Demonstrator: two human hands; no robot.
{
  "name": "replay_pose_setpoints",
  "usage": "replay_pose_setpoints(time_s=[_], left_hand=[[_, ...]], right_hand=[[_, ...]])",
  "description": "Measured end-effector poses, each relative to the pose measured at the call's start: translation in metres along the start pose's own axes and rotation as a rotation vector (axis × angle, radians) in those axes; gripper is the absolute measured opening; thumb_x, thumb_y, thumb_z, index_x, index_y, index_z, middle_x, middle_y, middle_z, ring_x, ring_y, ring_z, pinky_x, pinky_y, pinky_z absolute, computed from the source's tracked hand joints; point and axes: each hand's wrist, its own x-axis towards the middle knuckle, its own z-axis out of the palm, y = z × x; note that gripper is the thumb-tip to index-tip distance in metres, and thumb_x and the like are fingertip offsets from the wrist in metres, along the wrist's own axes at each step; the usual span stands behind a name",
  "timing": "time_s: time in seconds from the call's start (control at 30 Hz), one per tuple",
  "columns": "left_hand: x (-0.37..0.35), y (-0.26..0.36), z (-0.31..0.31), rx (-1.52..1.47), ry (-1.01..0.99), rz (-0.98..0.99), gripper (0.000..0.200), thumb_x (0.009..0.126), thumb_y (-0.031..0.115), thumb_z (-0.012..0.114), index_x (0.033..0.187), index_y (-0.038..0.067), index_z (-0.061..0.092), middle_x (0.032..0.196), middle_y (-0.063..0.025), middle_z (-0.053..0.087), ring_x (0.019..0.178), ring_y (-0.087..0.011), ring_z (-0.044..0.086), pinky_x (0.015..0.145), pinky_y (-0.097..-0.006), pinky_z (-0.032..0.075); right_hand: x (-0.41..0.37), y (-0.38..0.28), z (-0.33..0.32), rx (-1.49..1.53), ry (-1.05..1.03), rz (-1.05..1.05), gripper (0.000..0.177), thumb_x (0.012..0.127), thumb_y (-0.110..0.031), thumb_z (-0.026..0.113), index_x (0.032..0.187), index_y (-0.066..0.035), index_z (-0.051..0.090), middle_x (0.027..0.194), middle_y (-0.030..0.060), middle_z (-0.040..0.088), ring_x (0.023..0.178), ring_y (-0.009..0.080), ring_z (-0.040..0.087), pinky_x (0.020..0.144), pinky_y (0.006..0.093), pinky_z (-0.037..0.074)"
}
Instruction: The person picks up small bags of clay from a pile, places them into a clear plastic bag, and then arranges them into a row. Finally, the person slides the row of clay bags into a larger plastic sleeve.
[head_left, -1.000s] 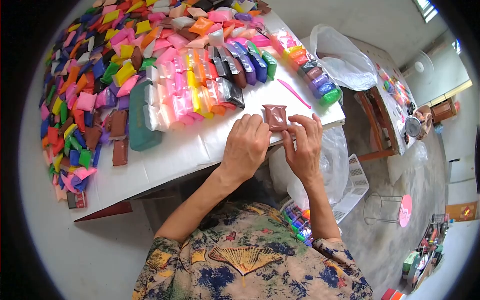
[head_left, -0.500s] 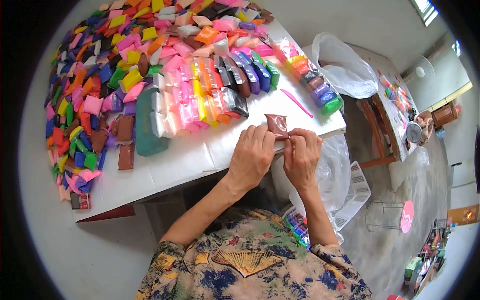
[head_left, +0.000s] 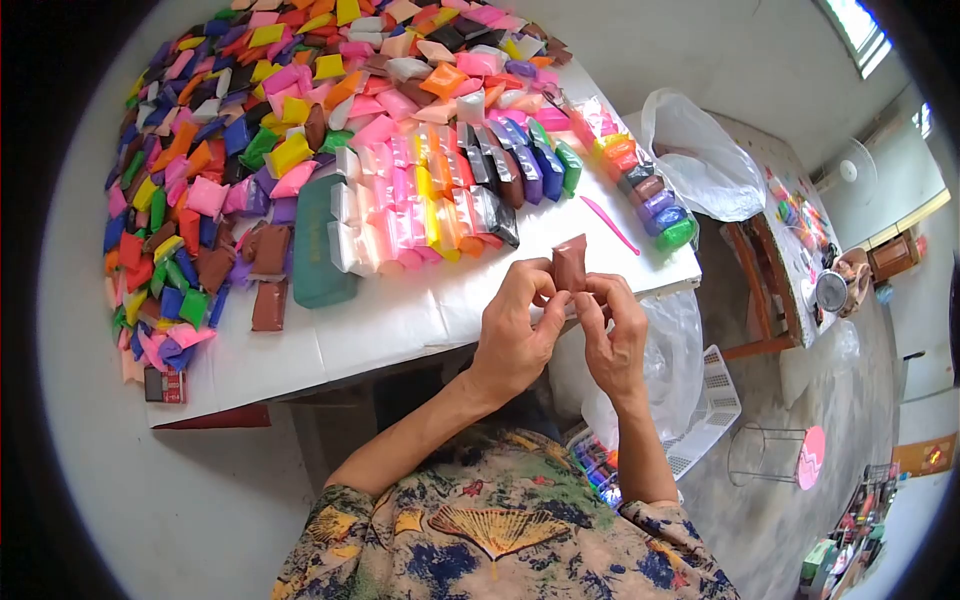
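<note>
A small brown clay packet [head_left: 569, 262] in shiny clear wrap stands tilted upward between my hands, over the table's front edge. My left hand [head_left: 518, 325] pinches its lower left part between thumb and fingers. From the other side my right hand [head_left: 613, 330] grips the lower right end, thumb and fingertips pressed together. The two thumbs almost meet below the packet. Beyond my hands lie rows of wrapped clay packets [head_left: 430, 205] in white, pink, yellow, orange, black, brown, blue and green. A teal case [head_left: 326, 245] is at their left end.
A large heap of colourful packets [head_left: 250, 130] covers the table's left and far side. To the right are a pink plastic tool [head_left: 610, 225] and a bagged row of packets [head_left: 645, 190]. A white basket [head_left: 708, 410] and a pink-topped stool [head_left: 811, 457] stand on the floor.
The brown packet has gone from lying nearly flat at the table edge to being lifted and tilted up. Both hands have turned, bringing the thumbs into sight. The view has shifted slightly.
</note>
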Motion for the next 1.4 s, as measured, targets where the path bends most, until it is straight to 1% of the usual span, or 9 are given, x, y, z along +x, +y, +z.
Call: replay_pose_setpoints(time_s=[0.17,0.33,0.47,0.7,0.87,0.97,1.07,1.27,1.4], left_hand=[[0.003,-0.011,0.000,0.114,0.031,0.220,0.023,0.084,-0.006,0.064,0.100,0.001,0.050,0.110,-0.0217,0.059,0.095,-0.0412,0.061,0.080,-0.0438,0.050],[0.004,-0.012,-0.010,0.105,-0.010,0.131,0.027,0.087,-0.006,0.061,0.110,0.000,0.050,0.121,-0.0255,0.058,0.107,-0.0436,0.060,0.089,-0.0456,0.050],[0.001,-0.017,-0.018,0.105,-0.065,0.100,0.036,0.089,-0.007,0.056,0.123,-0.002,0.047,0.133,-0.0303,0.051,0.121,-0.0470,0.054,0.101,-0.0472,0.045],[-0.001,-0.013,-0.022,0.266,-0.038,0.181,0.044,0.089,-0.006,0.056,0.132,-0.001,0.046,0.144,-0.0251,0.046,0.132,-0.0426,0.049,0.110,-0.0453,0.039],[-0.020,-0.014,-0.034,0.304,-0.068,0.179,0.036,0.087,-0.010,0.057,0.122,-0.002,0.051,0.140,-0.0247,0.050,0.126,-0.0417,0.054,0.105,-0.0442,0.046],[-0.024,-0.015,-0.041,0.290,-0.076,0.178,0.031,0.086,-0.012,0.057,0.116,-0.003,0.054,0.138,-0.0248,0.053,0.121,-0.0402,0.058,0.101,-0.0422,0.051],[-0.028,-0.014,-0.045,0.291,-0.089,0.179,0.027,0.085,-0.013,0.058,0.111,-0.003,0.056,0.136,-0.0245,0.054,0.118,-0.0388,0.060,0.099,-0.0411,0.053],[-0.032,-0.013,-0.053,0.279,-0.126,0.174,0.022,0.084,-0.013,0.059,0.105,-0.004,0.059,0.134,-0.0235,0.056,0.116,-0.0372,0.062,0.096,-0.0402,0.054],[-0.033,-0.008,-0.058,0.286,-0.137,0.173,0.023,0.083,-0.014,0.059,0.103,-0.004,0.059,0.131,-0.0228,0.058,0.114,-0.0363,0.063,0.093,-0.0401,0.054]], right_hand=[[0.011,-0.006,0.004,0.215,-0.090,0.193,0.032,0.090,-0.012,0.070,0.116,0.005,0.061,0.100,0.0123,0.066,0.074,0.0152,0.065,0.062,0.0285,0.052],[0.034,0.006,0.015,0.403,-0.136,0.230,0.040,0.086,-0.012,0.074,0.121,0.003,0.061,0.099,0.0074,0.070,0.077,0.0114,0.065,0.063,0.0259,0.051],[0.052,0.010,0.020,0.231,-0.192,0.116,0.042,0.080,-0.010,0.071,0.120,0.002,0.062,0.091,0.0049,0.070,0.074,0.0107,0.064,0.061,0.0247,0.048],[0.071,0.023,0.036,-0.089,-0.174,-0.052,0.046,0.080,-0.011,0.067,0.123,0.002,0.060,0.102,0.0160,0.069,0.088,0.0261,0.065,0.078,0.0367,0.052],[0.073,0.036,0.047,-0.177,-0.125,-0.160,0.046,0.080,-0.011,0.068,0.124,0.000,0.061,0.111,0.0183,0.066,0.093,0.0312,0.065,0.084,0.0407,0.052],[0.073,0.026,0.045,-0.108,-0.164,-0.040,0.044,0.080,-0.009,0.069,0.123,-0.001,0.061,0.112,0.0178,0.065,0.096,0.0325,0.065,0.086,0.0422,0.052],[0.076,0.026,0.049,-0.088,-0.158,-0.081,0.045,0.080,-0.001,0.068,0.125,-0.001,0.062,0.111,0.0147,0.067,0.083,0.0234,0.068,0.069,0.0328,0.054],[0.075,0.029,0.059,-0.163,-0.102,-0.143,0.041,0.082,0.000,0.067,0.123,0.000,0.063,0.113,0.0145,0.065,0.083,0.0230,0.069,0.068,0.0329,0.054],[0.073,0.024,0.061,-0.154,-0.129,-0.061,0.042,0.083,-0.005,0.066,0.124,0.000,0.060,0.118,0.0194,0.062,0.102,0.0369,0.063,0.088,0.0431,0.051]])
